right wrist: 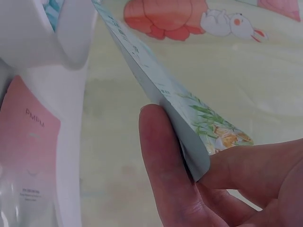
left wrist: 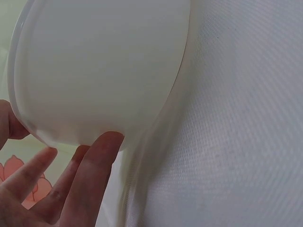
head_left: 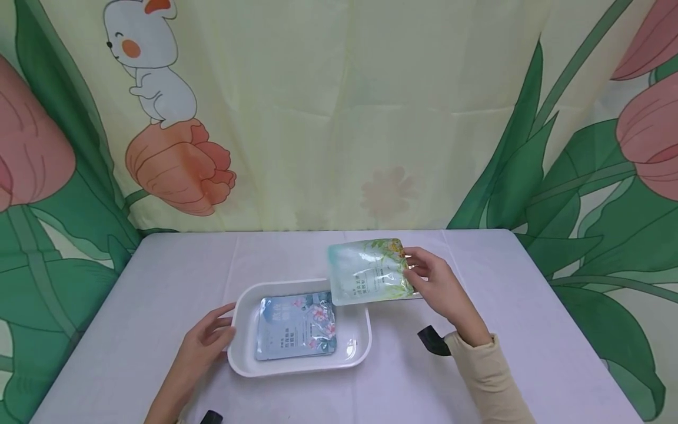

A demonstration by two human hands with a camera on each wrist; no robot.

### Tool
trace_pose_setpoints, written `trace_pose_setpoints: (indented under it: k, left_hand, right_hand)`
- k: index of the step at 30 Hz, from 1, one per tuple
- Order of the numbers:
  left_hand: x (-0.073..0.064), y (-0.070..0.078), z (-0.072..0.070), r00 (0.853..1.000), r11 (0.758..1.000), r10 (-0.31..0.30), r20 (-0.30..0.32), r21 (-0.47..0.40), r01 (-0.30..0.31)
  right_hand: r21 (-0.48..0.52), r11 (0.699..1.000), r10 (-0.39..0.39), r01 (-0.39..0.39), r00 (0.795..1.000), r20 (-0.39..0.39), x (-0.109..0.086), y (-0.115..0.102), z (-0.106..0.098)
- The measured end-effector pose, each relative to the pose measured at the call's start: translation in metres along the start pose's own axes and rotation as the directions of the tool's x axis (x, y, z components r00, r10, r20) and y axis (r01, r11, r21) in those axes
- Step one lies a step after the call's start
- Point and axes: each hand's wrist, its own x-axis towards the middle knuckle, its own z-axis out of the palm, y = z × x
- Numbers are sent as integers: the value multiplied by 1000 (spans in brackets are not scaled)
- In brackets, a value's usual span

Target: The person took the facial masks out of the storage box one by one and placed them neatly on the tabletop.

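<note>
My right hand (head_left: 436,282) pinches a pale green foil face mask packet (head_left: 365,274) by its right edge, thumb on one side and fingers on the other. The packet is held tilted above the back right corner of a white tray (head_left: 355,347), hiding part of its rim. Inside the tray lies a blue face mask packet (head_left: 296,327) with pink flowers. At the tray's left end, my left hand (head_left: 203,341) rests its fingertips and thumb against the outer wall. The left wrist view shows those fairly straight fingers (left wrist: 94,179) touching the white wall.
A pink packet (right wrist: 31,151) marked PMPM shows beside the tray in the right wrist view. White cloth covers the table (head_left: 175,265), and a printed curtain (head_left: 339,118) hangs behind its far edge. A black piece (head_left: 434,340) sits by the right cuff.
</note>
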Motion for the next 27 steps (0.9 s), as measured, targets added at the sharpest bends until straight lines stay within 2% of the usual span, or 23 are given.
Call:
trace_pose_setpoints:
  k: [7, 21, 27]
  left_hand:
    - [0, 2, 0, 1000, 1000, 11, 3, -9, -11]
    - [-2, 1, 0, 999, 999, 42, 2, -8, -41]
    - [-1, 0, 0, 1000, 1000, 25, 1, -14, -25]
  right_hand:
    - [-53, 998, 29, -30, 999, -20, 1, 7, -10]
    - [-54, 996, 72, -74, 997, -39, 0, 17, -23]
    - [-57, 993, 102, -105, 994, -47, 0, 25, -29]
